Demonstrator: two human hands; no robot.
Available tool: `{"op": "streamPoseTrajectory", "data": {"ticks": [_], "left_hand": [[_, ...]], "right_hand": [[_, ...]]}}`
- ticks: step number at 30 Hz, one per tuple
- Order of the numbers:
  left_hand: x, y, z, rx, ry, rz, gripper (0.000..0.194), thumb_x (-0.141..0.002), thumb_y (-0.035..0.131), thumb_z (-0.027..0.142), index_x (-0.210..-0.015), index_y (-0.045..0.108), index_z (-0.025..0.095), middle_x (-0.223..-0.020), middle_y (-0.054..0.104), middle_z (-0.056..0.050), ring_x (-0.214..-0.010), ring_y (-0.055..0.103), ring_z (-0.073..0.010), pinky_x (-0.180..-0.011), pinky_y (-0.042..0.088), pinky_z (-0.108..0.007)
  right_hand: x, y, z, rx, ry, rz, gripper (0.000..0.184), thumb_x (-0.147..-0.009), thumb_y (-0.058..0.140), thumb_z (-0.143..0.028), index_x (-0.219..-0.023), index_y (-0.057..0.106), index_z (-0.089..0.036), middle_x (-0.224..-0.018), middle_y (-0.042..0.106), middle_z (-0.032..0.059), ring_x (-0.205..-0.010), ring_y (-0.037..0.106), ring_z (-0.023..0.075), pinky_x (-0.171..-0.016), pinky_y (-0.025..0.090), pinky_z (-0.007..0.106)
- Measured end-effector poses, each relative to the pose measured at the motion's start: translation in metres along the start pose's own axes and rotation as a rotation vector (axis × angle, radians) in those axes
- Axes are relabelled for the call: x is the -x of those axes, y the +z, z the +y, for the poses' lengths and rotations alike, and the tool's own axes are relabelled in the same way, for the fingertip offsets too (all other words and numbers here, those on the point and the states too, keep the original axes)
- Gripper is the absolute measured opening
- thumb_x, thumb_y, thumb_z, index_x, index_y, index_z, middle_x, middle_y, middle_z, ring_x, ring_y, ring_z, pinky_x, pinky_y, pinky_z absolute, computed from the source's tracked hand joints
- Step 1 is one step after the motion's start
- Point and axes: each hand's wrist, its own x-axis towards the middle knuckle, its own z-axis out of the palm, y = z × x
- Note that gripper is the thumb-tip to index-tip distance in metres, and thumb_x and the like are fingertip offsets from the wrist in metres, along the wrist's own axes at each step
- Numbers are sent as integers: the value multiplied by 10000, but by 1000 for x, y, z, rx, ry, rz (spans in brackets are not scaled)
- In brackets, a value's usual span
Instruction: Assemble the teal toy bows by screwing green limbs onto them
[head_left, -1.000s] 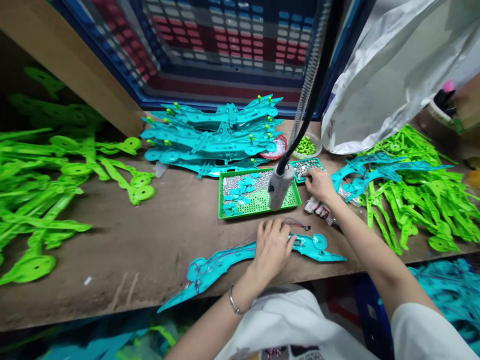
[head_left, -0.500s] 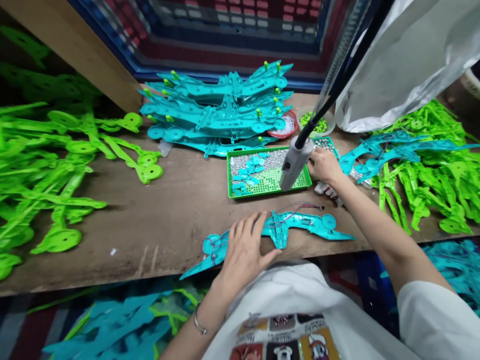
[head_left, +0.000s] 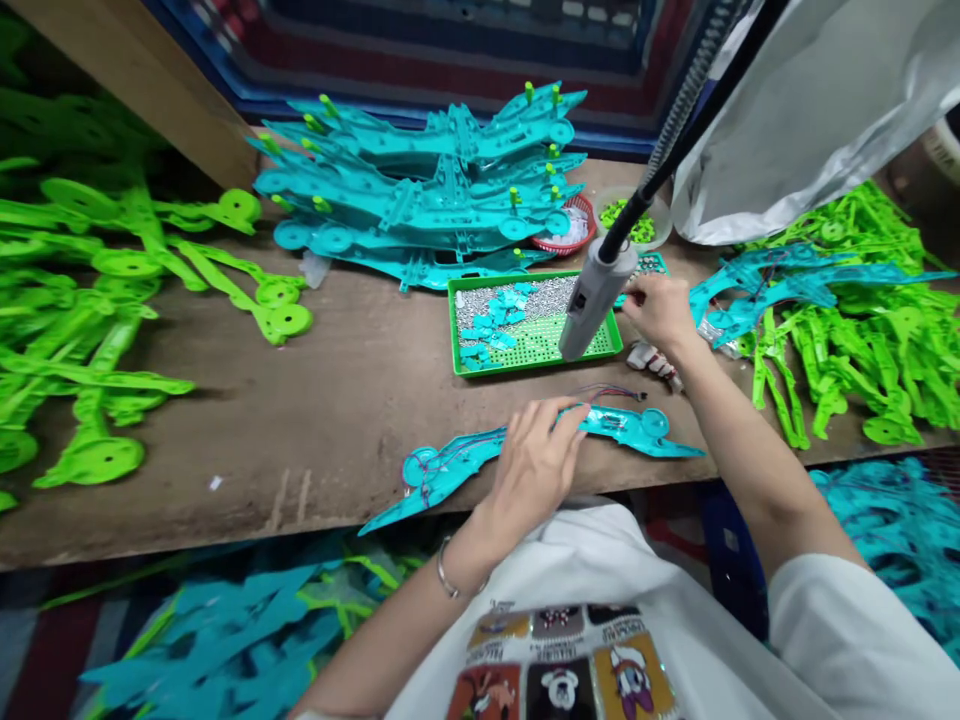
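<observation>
Your left hand (head_left: 536,460) is lying over the middle of the blue part (head_left: 469,455), near the bench (head_left: 337,400) edge; grip unclear. Your right hand (head_left: 660,312) is bunching fingertips beside the small tray (head_left: 652,263); pinch unclear.

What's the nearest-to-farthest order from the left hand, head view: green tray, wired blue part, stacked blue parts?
1. Wired blue part: under the left hand, showing on either side.
2. Green tray: ahead of the hand.
3. Stacked blue parts: beyond the tray, at the back.
</observation>
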Motion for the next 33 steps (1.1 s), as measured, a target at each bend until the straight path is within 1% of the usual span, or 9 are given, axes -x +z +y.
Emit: {"op": "streamPoseTrajectory", "data": {"ticks": [2, 5, 6, 8, 11, 16, 23, 29, 33], "left_hand": [[-13, 11, 8, 312, -100, 55, 318, -1055, 454, 276, -1324, 616, 226, -1275, 702, -102, -1181, 657, -246, -1034, 517, -428], [-24, 31, 12, 801, -273, 84, 364, -1032, 524, 348, -1354, 616, 205, -1220, 749, -88, -1053, 741, -215, -949, 602, -372], [-25, 37, 12, 909, -308, 95, 375, -1011, 566, 371, -1336, 640, 200, -1218, 754, -85, -1028, 752, -213, -930, 620, -366], [-23, 48, 10, 1011, -352, 130, 359, -956, 655, 400, -1243, 712, 191, -1181, 769, -73, -972, 765, -211, -891, 647, -359], [-14, 56, 7, 971, -379, 204, 279, -911, 723, 397, -1088, 778, 190, -1065, 791, -51, -857, 771, -188, -818, 669, -337], [-2, 53, 0, 721, -303, 259, 181, -946, 697, 350, -1004, 794, 208, -968, 786, -39, -820, 756, -156, -789, 649, -284], [9, 47, 1, 601, -232, 181, 141, -971, 664, 289, -991, 777, 208, -901, 771, -22, -770, 743, -131, -733, 625, -234], [20, 46, 5, 454, -172, 108, 224, -1008, 573, 196, -1131, 759, 216, -1032, 780, -47, -909, 745, -154, -878, 615, -288], [15, 46, 10, 447, -97, 41, 315, -1018, 492, 143, -1239, 711, 192, -1090, 761, -76, -927, 739, -155, -859, 618, -281]], "right_hand": [[30, -22, -16, -173, 24, 62, 207, -832, 597, -203, -920, 785, -204, -898, 783, 65, -822, 705, 241, -815, 554, 392], [89, -48, -48, -395, -37, -34, 178, -885, 624, -271, -954, 787, -292, -926, 796, 24, -834, 736, 229, -799, 600, 393], [108, -52, -58, -441, -69, -81, 180, -894, 629, -271, -968, 784, -324, -946, 798, 12, -864, 746, 232, -819, 612, 404], [138, -52, -74, -530, -70, -71, 214, -907, 639, -248, -1010, 775, -377, -989, 798, -9, -917, 758, 240, -848, 626, 431], [165, -43, -85, -621, -20, -20, 300, -920, 649, -205, -1083, 764, -430, -1017, 799, -26, -957, 759, 248, -875, 626, 462], [178, -27, -91, -748, 98, 9, 343, -942, 635, -192, -1127, 763, -451, -1065, 786, 0, -997, 747, 251, -882, 624, 474], [196, -17, -100, -754, 197, 120, 226, -915, 674, -139, -1021, 790, -301, -970, 765, 22, -924, 728, 184, -858, 600, 362], [213, -15, -110, -694, 199, 112, 284, -889, 678, -94, -1073, 779, -285, -1026, 769, 37, -943, 738, 187, -869, 614, 364], [213, -17, -106, -556, 172, 180, 271, -864, 690, -82, -1039, 781, -267, -987, 782, 37, -897, 745, 181, -851, 625, 349]]}}
